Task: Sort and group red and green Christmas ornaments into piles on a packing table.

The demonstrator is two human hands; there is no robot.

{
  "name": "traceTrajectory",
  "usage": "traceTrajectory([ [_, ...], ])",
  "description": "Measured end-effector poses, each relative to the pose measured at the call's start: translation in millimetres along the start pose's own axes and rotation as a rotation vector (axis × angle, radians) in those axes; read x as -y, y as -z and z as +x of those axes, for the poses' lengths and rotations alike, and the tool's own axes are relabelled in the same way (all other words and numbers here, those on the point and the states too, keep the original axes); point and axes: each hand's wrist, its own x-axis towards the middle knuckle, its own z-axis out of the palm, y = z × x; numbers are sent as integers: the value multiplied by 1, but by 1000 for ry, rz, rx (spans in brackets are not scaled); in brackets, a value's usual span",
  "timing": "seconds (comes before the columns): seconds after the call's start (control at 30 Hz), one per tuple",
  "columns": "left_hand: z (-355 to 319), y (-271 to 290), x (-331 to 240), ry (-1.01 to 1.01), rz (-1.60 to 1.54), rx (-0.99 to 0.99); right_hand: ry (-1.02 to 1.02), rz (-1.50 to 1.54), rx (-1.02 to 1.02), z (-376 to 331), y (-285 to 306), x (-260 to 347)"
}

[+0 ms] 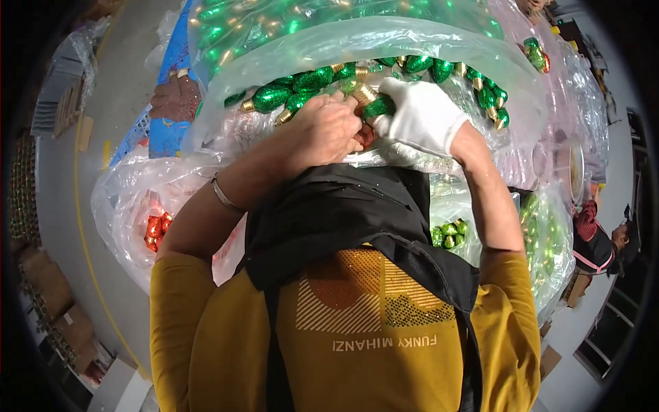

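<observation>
Many plastic bags [384, 48] over grey floor [117, 103]

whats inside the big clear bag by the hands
Green glittery bulbs with gold caps fill the clear bag. Deeper layers are hidden by plastic glare, the left hand and gloved right hand.
</observation>
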Motion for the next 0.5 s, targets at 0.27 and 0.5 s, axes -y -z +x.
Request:
traceTrajectory([
  [0.27, -10, -6, -2, -105, 90, -155, 62, -495, 419, 34, -12, 9],
  [0.5, 2, -4, -4, 99, 85, 66, -11, -392, 308, 30, -28, -1],
])
